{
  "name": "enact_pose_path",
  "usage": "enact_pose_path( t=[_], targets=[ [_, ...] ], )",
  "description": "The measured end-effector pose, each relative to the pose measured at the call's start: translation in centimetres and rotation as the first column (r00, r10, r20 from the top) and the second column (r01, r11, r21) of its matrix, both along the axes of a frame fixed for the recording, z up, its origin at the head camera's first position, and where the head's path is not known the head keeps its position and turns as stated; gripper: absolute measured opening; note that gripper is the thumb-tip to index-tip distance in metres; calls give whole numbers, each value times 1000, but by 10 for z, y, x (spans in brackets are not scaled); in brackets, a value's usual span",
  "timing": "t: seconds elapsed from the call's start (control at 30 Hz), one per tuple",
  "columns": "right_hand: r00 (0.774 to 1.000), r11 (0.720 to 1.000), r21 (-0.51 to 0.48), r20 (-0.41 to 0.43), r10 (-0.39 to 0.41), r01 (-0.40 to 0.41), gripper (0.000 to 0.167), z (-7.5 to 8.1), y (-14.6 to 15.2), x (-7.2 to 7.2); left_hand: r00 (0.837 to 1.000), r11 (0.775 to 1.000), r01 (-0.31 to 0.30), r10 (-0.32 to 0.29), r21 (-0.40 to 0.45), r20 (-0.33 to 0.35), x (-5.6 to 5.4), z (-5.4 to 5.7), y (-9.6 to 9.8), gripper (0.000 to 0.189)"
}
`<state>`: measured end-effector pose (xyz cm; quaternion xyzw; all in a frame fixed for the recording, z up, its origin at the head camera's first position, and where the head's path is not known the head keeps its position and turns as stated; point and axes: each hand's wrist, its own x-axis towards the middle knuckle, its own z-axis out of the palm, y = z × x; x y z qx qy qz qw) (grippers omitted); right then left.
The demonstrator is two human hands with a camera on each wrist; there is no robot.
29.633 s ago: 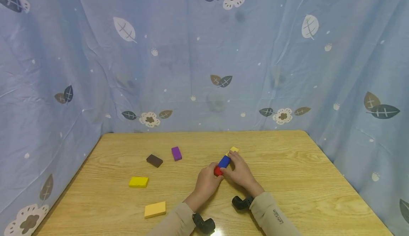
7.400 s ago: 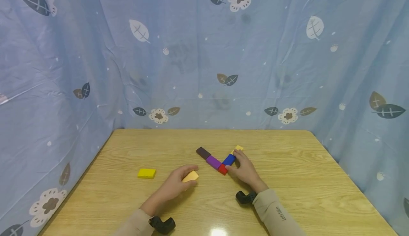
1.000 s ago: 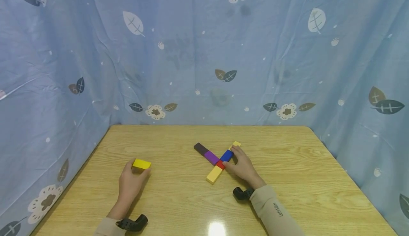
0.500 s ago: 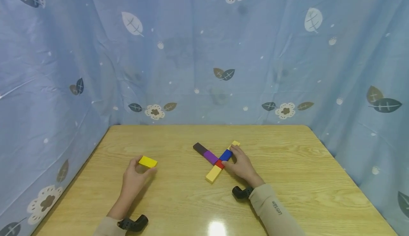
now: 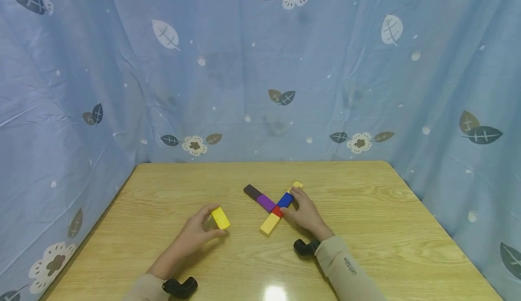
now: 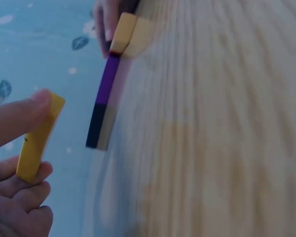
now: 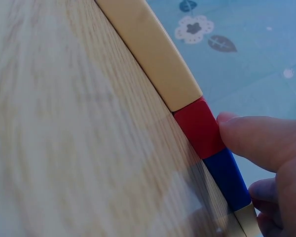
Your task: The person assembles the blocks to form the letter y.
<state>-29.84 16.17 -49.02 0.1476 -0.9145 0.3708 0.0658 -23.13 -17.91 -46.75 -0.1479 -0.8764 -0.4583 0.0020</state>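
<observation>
My left hand (image 5: 191,237) pinches a bright yellow block (image 5: 220,218) between thumb and fingers, raised off the table in the left wrist view. To its right, blocks lie end to end in two arms meeting at a small red block (image 5: 277,211). Dark brown (image 5: 252,192) and purple (image 5: 266,203) blocks form the left arm. A pale orange block (image 5: 270,224) lies on the near side. A blue block (image 5: 285,200) and a pale yellow block (image 5: 298,184) reach away. My right hand (image 5: 307,215) rests against this row, its thumb touching the red block (image 7: 200,129).
All the blocks are on a wooden table (image 5: 366,228). A blue patterned curtain (image 5: 220,79) encloses the back and both sides. Each wrist carries a black camera (image 5: 181,287) near the sleeve cuff.
Over the last second my left hand has carried the yellow block rightward and turned it. Earlier, the brown, purple and pale orange blocks joined the row. The right hand stays by the row.
</observation>
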Motion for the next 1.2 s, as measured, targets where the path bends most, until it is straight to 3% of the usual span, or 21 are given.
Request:
enact_pose_path(
  t=[0.17, 0.4, 0.77, 1.0, 1.2],
  targets=[
    [1000, 1000, -3, 3, 0, 0, 73, 0, -1, 0, 997, 997, 76, -75, -16, 21, 0, 1, 12, 75],
    [1000, 1000, -1, 8, 5, -5, 73, 1, -1, 0, 980, 979, 196, -197, -64, -13, 1, 2, 21, 72],
    [1000, 1000, 8, 7, 0, 0, 74, 3, 0, -2, 933, 927, 359, -354, -108, 65, -2, 4, 38, 74],
    [1000, 1000, -6, 3, 6, -6, 74, 6, 0, 1, 910, 900, 413, -400, -140, 112, -3, 1, 48, 73],
    [1000, 1000, 6, 2, 5, -5, 74, 4, 0, 0, 904, 888, 425, -405, -177, 138, -1, 3, 54, 72]
  ],
)
